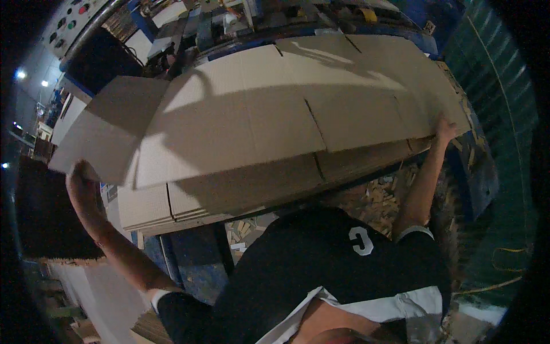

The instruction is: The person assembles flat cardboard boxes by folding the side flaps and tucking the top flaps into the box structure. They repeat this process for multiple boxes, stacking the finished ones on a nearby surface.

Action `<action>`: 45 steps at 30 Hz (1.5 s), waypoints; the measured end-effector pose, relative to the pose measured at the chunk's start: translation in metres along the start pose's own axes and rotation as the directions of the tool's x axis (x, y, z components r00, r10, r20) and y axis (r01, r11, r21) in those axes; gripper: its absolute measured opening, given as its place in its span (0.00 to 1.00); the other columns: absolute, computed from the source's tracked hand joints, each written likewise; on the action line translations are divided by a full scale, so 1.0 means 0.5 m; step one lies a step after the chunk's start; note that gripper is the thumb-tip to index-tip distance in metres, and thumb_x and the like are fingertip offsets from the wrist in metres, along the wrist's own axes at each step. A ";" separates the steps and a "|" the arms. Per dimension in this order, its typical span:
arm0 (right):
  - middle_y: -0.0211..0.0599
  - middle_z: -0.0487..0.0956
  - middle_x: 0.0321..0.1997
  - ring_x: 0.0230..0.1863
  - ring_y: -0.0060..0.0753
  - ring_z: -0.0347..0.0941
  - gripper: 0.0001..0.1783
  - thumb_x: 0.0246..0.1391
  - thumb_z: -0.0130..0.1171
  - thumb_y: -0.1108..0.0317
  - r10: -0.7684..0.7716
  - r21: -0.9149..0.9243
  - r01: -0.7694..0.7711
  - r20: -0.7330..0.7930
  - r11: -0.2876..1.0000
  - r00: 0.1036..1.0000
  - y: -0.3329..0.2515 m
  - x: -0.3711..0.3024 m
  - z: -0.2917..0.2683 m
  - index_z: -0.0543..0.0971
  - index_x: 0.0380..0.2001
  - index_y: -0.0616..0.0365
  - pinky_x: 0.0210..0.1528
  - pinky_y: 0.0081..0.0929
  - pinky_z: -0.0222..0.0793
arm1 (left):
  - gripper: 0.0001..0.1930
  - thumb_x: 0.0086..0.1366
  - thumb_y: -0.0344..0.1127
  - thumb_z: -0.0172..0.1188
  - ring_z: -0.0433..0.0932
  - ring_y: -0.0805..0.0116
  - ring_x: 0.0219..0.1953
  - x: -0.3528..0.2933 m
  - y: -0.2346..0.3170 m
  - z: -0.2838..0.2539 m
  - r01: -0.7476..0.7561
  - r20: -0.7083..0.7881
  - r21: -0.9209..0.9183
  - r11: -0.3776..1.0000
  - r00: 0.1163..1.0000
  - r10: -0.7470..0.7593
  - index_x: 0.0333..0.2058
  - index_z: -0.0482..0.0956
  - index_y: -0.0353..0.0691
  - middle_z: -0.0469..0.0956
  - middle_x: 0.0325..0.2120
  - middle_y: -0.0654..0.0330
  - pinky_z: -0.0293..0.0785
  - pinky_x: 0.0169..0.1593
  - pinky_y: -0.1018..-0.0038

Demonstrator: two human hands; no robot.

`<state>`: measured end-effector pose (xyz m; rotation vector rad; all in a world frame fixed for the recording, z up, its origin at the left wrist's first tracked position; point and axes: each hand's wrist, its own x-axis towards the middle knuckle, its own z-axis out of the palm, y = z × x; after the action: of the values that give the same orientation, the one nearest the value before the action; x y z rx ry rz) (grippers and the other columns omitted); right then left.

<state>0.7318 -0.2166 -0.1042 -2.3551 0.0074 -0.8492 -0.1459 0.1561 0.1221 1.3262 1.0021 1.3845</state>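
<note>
A wide, slotted cardboard sheet (275, 114) stretches across the view between my two hands. My left hand (82, 174) is closed on its near left corner, where a flap bends away along a crease. At the far right end my right hand (446, 128) grips the near edge of the same sheet. Beneath it lies a stack of similar cardboard sheets (149, 207), its near edges showing. The lifted sheet hides most of that stack, and the fingertips of both hands are partly out of sight.
Blue machinery (395, 26) with metal parts stands behind the cardboard. A control panel with buttons (71, 24) is at the upper left. Green corrugated sheeting (498, 114) rises at the right. Cardboard scraps (381, 200) litter the floor below, and a dark brown stack (51, 212) stands at the left.
</note>
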 end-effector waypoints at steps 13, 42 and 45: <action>0.46 0.68 0.55 0.54 0.39 0.65 0.27 0.49 0.52 0.73 -0.413 0.833 0.149 0.102 0.532 0.905 -0.268 -0.191 -0.509 0.64 0.54 0.69 0.55 0.29 0.58 | 0.17 0.63 0.36 0.50 0.71 0.65 0.45 -0.277 -0.107 0.150 -0.277 -0.132 0.581 0.766 0.896 0.424 0.46 0.72 0.30 0.73 0.45 0.54 0.65 0.50 0.70; 0.34 0.52 0.67 0.65 0.47 0.50 0.29 0.54 0.49 0.52 -0.869 0.484 0.859 0.483 0.164 -0.107 -0.622 -0.291 -0.027 0.60 0.60 0.35 0.62 0.49 0.50 | 0.25 0.57 0.32 0.52 0.65 0.55 0.54 0.100 -0.306 0.585 -0.818 0.755 0.562 0.118 0.567 0.330 0.56 0.64 0.47 0.65 0.54 0.57 0.63 0.56 0.62; 0.41 0.53 0.66 0.64 0.54 0.52 0.34 0.52 0.49 0.45 -0.811 0.234 0.905 0.558 0.356 0.175 -0.646 -0.322 -0.049 0.57 0.61 0.38 0.62 0.49 0.49 | 0.28 0.55 0.32 0.55 0.64 0.50 0.54 0.151 -0.308 0.609 -0.724 0.677 0.675 -0.145 0.528 0.513 0.56 0.62 0.39 0.67 0.51 0.50 0.61 0.55 0.58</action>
<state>0.5265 0.0624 -0.0002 -2.5467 -1.8108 -0.4572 0.1728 0.2499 0.0138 3.2756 1.1118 1.1322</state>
